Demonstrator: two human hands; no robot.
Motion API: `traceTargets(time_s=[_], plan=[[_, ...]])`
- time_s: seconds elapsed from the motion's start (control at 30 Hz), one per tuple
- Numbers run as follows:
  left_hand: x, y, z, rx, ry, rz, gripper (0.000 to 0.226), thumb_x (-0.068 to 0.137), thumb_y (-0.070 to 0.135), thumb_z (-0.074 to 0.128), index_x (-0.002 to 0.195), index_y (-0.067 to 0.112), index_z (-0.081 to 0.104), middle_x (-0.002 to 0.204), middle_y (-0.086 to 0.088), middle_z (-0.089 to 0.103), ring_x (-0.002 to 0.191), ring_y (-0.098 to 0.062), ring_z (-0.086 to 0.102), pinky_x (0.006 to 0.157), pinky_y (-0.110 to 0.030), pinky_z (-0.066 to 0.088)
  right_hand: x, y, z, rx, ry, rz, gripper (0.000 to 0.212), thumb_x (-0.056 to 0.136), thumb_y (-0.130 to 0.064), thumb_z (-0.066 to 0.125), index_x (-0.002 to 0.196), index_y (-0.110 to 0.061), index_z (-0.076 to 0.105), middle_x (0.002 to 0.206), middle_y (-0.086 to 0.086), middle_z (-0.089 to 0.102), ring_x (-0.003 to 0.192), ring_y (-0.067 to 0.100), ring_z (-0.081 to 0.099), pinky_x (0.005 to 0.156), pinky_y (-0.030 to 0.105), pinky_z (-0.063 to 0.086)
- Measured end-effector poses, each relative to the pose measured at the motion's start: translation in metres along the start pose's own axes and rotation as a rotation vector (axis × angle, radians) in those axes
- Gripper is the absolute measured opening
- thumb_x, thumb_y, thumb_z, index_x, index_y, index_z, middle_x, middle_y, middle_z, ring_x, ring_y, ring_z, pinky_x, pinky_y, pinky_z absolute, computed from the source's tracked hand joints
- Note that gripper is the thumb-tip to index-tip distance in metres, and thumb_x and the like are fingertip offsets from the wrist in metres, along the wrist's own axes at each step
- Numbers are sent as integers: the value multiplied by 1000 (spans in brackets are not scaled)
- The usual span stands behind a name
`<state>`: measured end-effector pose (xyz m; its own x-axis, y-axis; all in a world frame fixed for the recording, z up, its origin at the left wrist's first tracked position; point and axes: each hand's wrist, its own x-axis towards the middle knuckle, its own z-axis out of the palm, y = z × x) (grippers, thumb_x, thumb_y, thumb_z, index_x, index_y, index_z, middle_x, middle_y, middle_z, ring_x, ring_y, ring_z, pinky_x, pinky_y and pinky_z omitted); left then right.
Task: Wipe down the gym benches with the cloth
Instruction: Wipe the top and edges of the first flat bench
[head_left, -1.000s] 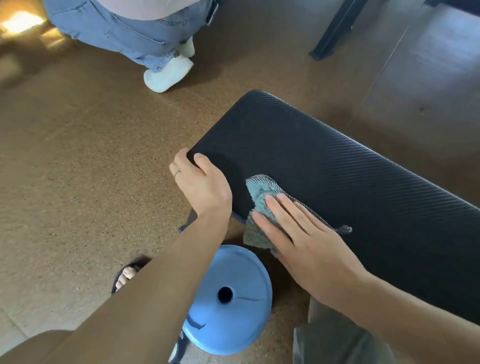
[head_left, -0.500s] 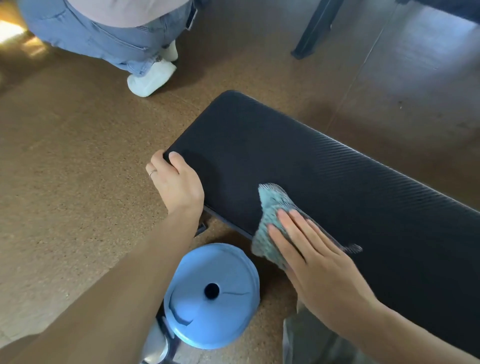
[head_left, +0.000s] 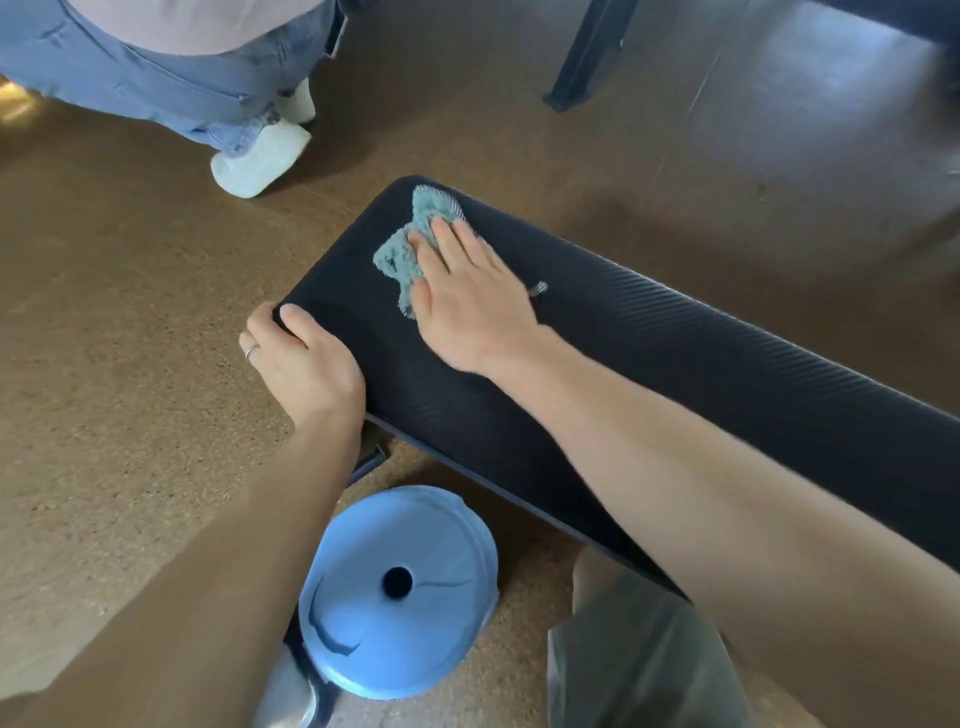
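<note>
Bench (head_left: 675, 374), black padded, with cloth (head_left: 410, 244) bunched at its far end corner. Right hand (head_left: 467, 296) presses the cloth with straight, slightly spread fingers; left hand (head_left: 301, 364) curls over the near corner. Wiping appears underway; the bench's long remainder likely awaits.

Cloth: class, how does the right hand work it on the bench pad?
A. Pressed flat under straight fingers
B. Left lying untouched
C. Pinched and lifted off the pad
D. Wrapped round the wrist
A: the right hand lies flat, fingers straight, pressing the cloth onto the bench pad.
</note>
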<state>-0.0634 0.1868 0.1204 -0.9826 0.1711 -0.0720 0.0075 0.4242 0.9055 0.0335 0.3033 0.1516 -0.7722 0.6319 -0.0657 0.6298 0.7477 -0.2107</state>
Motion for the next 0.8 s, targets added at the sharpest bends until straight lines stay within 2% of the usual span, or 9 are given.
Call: traceTargets(time_s=[0.07, 0.17, 0.27, 0.4, 0.47, 0.6, 0.67, 0.8], plan=[[0, 1, 1, 8, 14, -10, 41, 107, 31, 29, 136, 10, 50, 139, -4, 47, 120, -20, 49, 92, -24, 32, -6, 26, -7, 13, 19, 47, 58, 111, -34, 20, 165, -12, 16, 173, 9, 11, 160, 25, 7, 130, 40, 7], [-3, 3, 2, -3, 18, 7, 41, 106, 31, 29, 135, 12, 50, 138, -3, 47, 117, -18, 50, 91, -24, 34, -24, 87, -17, 34, 64, 236, 59, 109, -32, 21, 161, -6, 23, 169, 15, 23, 156, 29, 21, 128, 40, 15], [-3, 1, 2, 1, 34, 4, 40, 106, 30, 30, 135, 11, 51, 138, -4, 47, 117, -18, 49, 91, -22, 33, -71, 124, -24, 48, 57, 364, 74, 99, -41, 8, 157, -1, 31, 163, 17, 34, 150, 31, 32, 126, 41, 21], [-6, 1, 3, 3, 46, -4, 41, 107, 29, 28, 137, 12, 50, 139, -3, 47, 110, -14, 48, 88, -21, 33, -153, 101, -12, -2, 48, 458, 66, 103, -32, 14, 162, -1, 20, 171, 15, 16, 159, 27, 13, 130, 39, 8], [-6, 0, 4, 8, 53, -5, 41, 107, 27, 27, 137, 12, 50, 139, -3, 47, 111, -15, 48, 88, -21, 33, -185, 55, 3, -25, 64, 431, 72, 97, -32, 16, 160, 1, 24, 170, 17, 19, 159, 31, 15, 129, 44, 12], [-7, 3, 3, 9, 63, -9, 41, 107, 26, 26, 137, 12, 50, 140, -2, 46, 114, -14, 48, 87, -19, 32, -190, -28, 35, -29, 116, 209, 66, 99, -31, 28, 159, -4, 32, 168, 15, 26, 157, 33, 20, 127, 47, 18], [-8, 6, 3, 13, 53, 0, 41, 108, 26, 26, 138, 11, 50, 140, -3, 46, 110, -12, 46, 85, -16, 30, -175, -38, 37, -17, 147, 126, 63, 101, -30, 29, 159, -4, 34, 168, 13, 27, 157, 32, 22, 127, 46, 21], [-8, 4, -3, 19, 5, 6, 41, 108, 25, 26, 141, 10, 47, 142, -4, 45, 110, -11, 45, 85, -16, 30, -184, -6, 21, -83, 76, -2, 59, 107, -32, 24, 161, -9, 31, 169, 10, 27, 157, 27, 23, 128, 41, 20]])
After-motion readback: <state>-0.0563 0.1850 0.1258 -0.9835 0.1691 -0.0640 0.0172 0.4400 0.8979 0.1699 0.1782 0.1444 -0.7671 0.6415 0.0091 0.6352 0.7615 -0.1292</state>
